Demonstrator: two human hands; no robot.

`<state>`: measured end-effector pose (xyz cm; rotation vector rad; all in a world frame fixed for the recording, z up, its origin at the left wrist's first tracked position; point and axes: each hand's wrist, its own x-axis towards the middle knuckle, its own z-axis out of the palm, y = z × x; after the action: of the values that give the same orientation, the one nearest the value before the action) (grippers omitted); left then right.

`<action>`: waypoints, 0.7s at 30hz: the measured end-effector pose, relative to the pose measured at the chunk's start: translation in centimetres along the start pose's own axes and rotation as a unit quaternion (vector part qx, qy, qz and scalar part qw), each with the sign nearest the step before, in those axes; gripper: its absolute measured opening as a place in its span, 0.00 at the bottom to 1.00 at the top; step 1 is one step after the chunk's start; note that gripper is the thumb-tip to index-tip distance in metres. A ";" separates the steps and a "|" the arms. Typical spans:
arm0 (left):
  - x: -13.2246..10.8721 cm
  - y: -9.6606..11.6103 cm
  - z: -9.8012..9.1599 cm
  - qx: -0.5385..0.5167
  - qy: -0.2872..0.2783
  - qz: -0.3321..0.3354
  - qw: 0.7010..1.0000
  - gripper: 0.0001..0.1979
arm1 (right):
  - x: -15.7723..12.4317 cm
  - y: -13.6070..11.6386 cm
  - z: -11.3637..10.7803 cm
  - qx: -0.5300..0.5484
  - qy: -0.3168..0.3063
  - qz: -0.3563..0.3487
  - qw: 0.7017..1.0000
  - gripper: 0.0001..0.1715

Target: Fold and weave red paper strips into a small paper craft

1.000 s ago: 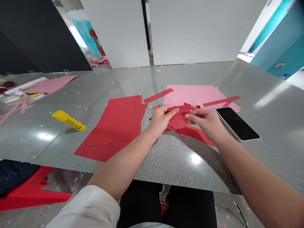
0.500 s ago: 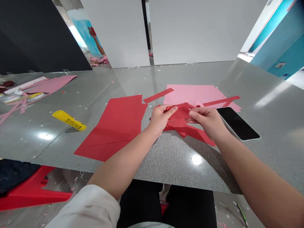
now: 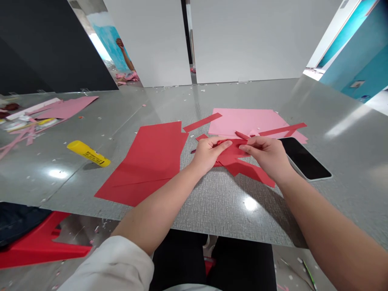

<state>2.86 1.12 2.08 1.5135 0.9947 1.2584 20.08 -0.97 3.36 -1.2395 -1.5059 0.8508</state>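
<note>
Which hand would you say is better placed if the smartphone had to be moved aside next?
Probably the right hand: it is close beside the smartphone, while the left hand is farther off. Both hands pinch the red paper piece, though.

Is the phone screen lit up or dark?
Dark: the phone lies face up, and its screen shows plain black, with no picture or light.

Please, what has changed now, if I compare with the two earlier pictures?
The small red piece has tipped lower, its top edge dropping towards the table. Left hand and right hand both remain at it. Yellow tube, large red paper and phone stayed in place.
</note>
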 end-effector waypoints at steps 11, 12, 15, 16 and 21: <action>-0.5 1.8 -0.6 0.060 -0.053 0.079 0.994 0.16 | 0.0 0.1 -0.5 -0.041 0.061 -0.103 0.992 0.04; -0.6 1.9 -0.7 0.061 -0.057 0.079 0.993 0.16 | 0.0 0.2 -0.6 -0.038 0.060 -0.106 0.992 0.03; -0.7 1.9 -0.8 0.030 -0.057 0.071 0.995 0.21 | 0.0 0.2 -0.7 -0.024 0.065 -0.112 0.991 0.03; -0.7 1.9 -0.8 0.010 -0.059 0.068 0.996 0.22 | 0.0 0.2 -0.8 -0.020 0.074 -0.113 0.991 0.02; -0.8 1.7 -0.7 0.032 -0.045 0.071 0.996 0.21 | 0.1 0.0 -1.1 -0.007 0.119 -0.108 0.987 0.01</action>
<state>2.14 0.00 3.60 1.7006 0.8884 1.2556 21.16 -0.93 3.69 -1.1199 -1.4233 0.5301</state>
